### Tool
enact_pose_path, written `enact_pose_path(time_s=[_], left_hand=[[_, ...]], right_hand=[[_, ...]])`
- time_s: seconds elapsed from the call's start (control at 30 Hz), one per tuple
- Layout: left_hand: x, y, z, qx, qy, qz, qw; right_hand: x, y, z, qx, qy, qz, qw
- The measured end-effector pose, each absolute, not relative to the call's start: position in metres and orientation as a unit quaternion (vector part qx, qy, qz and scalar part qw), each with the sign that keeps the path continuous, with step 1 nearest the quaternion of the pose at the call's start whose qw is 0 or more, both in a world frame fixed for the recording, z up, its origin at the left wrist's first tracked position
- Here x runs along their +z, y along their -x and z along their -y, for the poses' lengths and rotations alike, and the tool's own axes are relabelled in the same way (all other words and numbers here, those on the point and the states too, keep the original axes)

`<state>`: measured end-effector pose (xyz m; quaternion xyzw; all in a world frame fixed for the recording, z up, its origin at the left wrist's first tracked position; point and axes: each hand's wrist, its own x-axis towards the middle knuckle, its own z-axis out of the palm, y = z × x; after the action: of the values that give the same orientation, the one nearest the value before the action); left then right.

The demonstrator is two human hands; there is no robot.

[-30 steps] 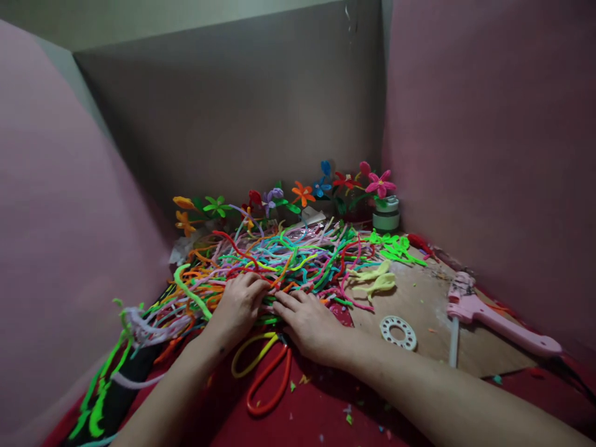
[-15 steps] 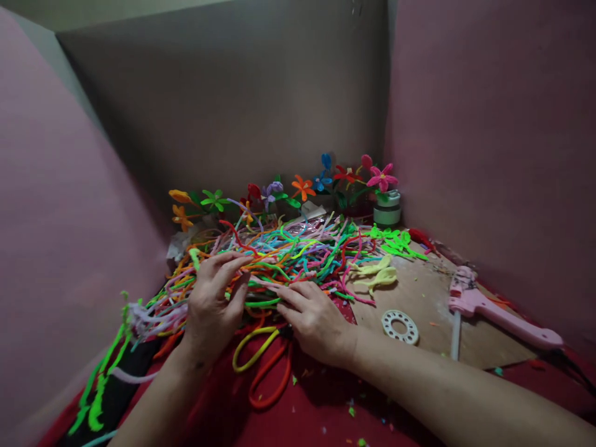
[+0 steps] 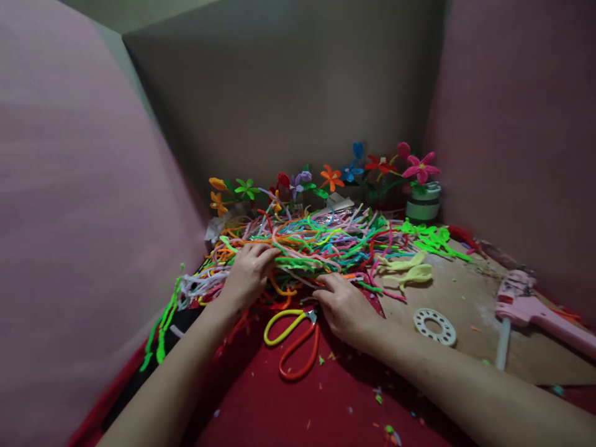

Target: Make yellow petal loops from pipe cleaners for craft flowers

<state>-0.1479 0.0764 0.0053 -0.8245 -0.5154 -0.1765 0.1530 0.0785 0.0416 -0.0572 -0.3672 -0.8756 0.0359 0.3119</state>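
A wide heap of many-coloured pipe cleaners (image 3: 321, 245) lies across the middle of the red cloth. At its front left edge rests my left hand (image 3: 251, 273), fingers curled among the strands; what they hold, if anything, is hidden. My right hand (image 3: 344, 307) is at the heap's front right edge, its fingers bent and close together near a thin pale strand; I cannot make out whether they grip it. Between and below my hands lie scissors (image 3: 299, 366) with one yellow and one red handle loop, their blades pointing towards the heap.
Pipe-cleaner flowers (image 3: 332, 178) stand behind the heap, near a pale green jar (image 3: 423, 205). On the brown board (image 3: 470, 310) are a white ring with holes (image 3: 434, 328), pale yellow loops (image 3: 412, 271) and a pink glue gun (image 3: 524, 304). Scraps dot the red cloth (image 3: 261, 403).
The whole view has shifted, so the things appear further right. My left hand has lowered into the heap's front edge, and the scissors' metal pivot now shows beside my right hand.
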Motion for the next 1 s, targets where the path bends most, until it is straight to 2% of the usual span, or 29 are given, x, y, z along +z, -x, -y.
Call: enact_pose_path(time_s=[0.33, 0.57, 0.8, 0.9, 1.0], left_hand=[[0.004, 0.154, -0.136, -0.249, 0.802, 0.542, 0.023], [0.019, 0.154, -0.122, -0.317, 0.769, 0.550, -0.079], [0.053, 0.143, -0.094, -0.492, 0.668, 0.517, -0.212], [0.067, 0.134, -0.084, -0.575, 0.646, 0.470, -0.177], [0.080, 0.124, -0.074, -0.614, 0.643, 0.452, -0.070]], right_hand=[[-0.058, -0.078, -0.044, 0.022, 0.340, 0.875, 0.342], [-0.060, -0.078, -0.048, 0.046, 0.372, 0.878, 0.299], [-0.057, -0.079, -0.044, 0.054, 0.364, 0.883, 0.293], [-0.057, -0.079, -0.044, 0.052, 0.362, 0.884, 0.291], [-0.058, -0.079, -0.044, 0.048, 0.364, 0.884, 0.290]])
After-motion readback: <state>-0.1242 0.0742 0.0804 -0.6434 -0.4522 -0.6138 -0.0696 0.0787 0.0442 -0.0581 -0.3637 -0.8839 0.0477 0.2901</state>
